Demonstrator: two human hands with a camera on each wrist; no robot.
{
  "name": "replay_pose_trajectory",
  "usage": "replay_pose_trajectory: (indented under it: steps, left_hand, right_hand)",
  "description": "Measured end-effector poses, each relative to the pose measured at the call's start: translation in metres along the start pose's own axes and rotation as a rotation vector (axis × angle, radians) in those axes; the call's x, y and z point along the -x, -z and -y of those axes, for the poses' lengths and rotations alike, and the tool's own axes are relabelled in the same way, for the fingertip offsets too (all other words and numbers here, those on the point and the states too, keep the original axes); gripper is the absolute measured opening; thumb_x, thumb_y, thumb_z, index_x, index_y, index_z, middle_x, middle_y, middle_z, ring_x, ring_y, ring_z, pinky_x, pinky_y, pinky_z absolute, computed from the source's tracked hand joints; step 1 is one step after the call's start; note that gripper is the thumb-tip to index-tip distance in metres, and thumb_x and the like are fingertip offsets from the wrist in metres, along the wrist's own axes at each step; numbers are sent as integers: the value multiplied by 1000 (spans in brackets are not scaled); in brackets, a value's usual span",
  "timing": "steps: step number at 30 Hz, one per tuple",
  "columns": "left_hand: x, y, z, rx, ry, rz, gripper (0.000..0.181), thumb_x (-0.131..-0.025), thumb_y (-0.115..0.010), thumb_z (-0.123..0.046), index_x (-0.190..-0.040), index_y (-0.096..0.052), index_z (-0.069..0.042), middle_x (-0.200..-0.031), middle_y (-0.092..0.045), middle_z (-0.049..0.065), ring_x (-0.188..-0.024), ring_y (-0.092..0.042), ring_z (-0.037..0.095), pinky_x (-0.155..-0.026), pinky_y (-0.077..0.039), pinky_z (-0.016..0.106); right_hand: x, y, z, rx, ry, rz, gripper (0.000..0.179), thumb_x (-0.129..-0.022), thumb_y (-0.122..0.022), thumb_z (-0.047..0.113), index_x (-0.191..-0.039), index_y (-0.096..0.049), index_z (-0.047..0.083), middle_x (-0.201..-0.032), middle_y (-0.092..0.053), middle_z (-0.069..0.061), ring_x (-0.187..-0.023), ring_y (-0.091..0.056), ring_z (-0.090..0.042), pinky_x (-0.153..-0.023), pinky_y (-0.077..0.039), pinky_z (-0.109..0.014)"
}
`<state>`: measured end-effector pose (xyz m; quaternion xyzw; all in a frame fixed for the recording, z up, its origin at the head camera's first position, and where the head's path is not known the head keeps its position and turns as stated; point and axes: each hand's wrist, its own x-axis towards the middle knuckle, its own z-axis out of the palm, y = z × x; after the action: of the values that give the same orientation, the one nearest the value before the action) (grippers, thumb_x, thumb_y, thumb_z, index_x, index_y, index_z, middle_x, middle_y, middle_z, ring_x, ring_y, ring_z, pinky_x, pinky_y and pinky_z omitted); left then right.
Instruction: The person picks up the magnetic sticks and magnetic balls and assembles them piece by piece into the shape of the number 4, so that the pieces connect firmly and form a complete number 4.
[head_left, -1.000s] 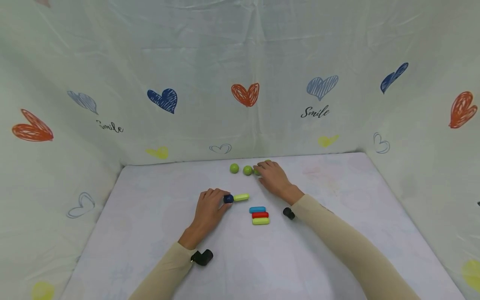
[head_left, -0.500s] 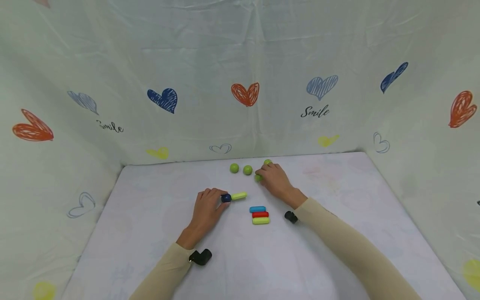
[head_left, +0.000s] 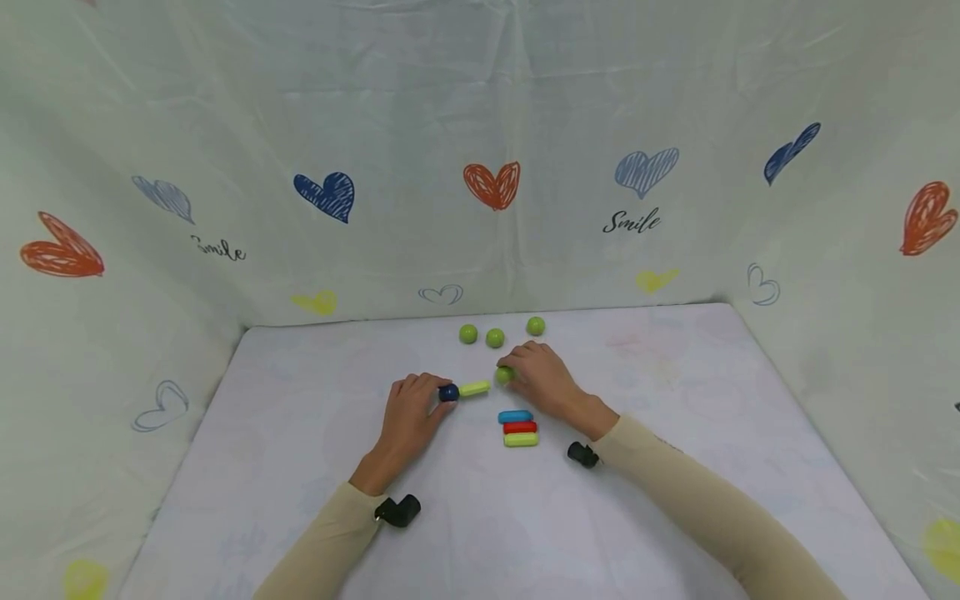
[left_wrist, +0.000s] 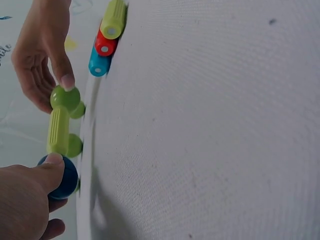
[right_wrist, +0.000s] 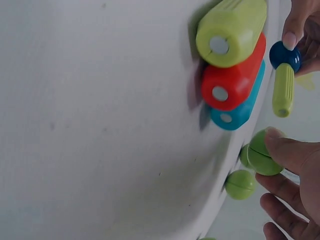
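Nearest: yellow-green rod (head_left: 521, 439), red rod (head_left: 520, 427), blue rod (head_left: 515, 416), side by side on white tabletop (head_left: 465, 517). Beyond: left hand (head_left: 408, 417) pinches glossy dark blue ball (head_left: 448, 392), ribbed lime rod (head_left: 474, 388) projecting from it. Right hand (head_left: 546, 381) pinches glossy green ball (head_left: 504, 375) near rod's free end, apart. Farthest: three more green balls (head_left: 495, 337).

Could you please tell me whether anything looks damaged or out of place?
Nothing stands out. The blue stick, red stick and lime stick lie side by side; three green balls rest behind them. The left hand holds a navy ball bearing a second lime stick; the right hand pinches a fourth green ball.
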<state>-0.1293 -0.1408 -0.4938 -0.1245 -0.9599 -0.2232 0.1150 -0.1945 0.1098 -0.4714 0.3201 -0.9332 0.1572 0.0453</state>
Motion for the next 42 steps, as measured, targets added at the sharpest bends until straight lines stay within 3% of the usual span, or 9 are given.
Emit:
replay_pose_trajectory:
  steps: [11, 18, 26, 33, 42]
  left_hand:
    - [0, -1, 0, 7, -7, -8, 34, -92, -84, -20, -122, -73, -10, -117, -74, 6, -111, -63, 27, -104, -46, 51]
    - [-1, 3, 1, 7, 3, 25, 35, -93, -84, -19, -124, -72, -9, -118, -74, 7, -111, -63, 28, -105, -45, 51]
    - [-6, 14, 14, 31, -2, 101, 36, -95, -81, -19, -128, -72, -8, -120, -75, 7, -110, -62, 27, -103, -44, 50]
    - [-15, 22, 29, 47, -15, 196, 36, -97, -79, -16, -131, -71, -6, -124, -75, 9, -113, -61, 27, -104, -43, 50]
    - [-22, 22, 41, 49, -71, 205, 32, -94, -79, -7, -126, -73, -5, -121, -75, 10, -110, -61, 29, -102, -42, 53]
  right_hand:
    - [4, -1, 10, -57, 36, -12, 35, -89, -87, 13, -123, -76, 8, -116, -75, -4, -112, -63, -26, -104, -51, -44]
    - [5, -3, 13, -48, 43, -21, 35, -89, -87, 17, -122, -76, 9, -116, -75, -3, -111, -63, -24, -102, -52, -43]
    - [7, -6, 27, -60, 34, -45, 36, -88, -88, 16, -121, -76, 9, -111, -73, -5, -108, -63, -25, -101, -52, -42]
    - [7, -14, 49, -7, -24, -59, 35, -86, -91, 22, -116, -77, 10, -101, -72, -4, -99, -64, -24, -106, -48, -44]
    - [9, -23, 70, 30, -62, -79, 30, -86, -89, 28, -108, -77, 12, -91, -70, -1, -87, -60, -21, -93, -50, -43]
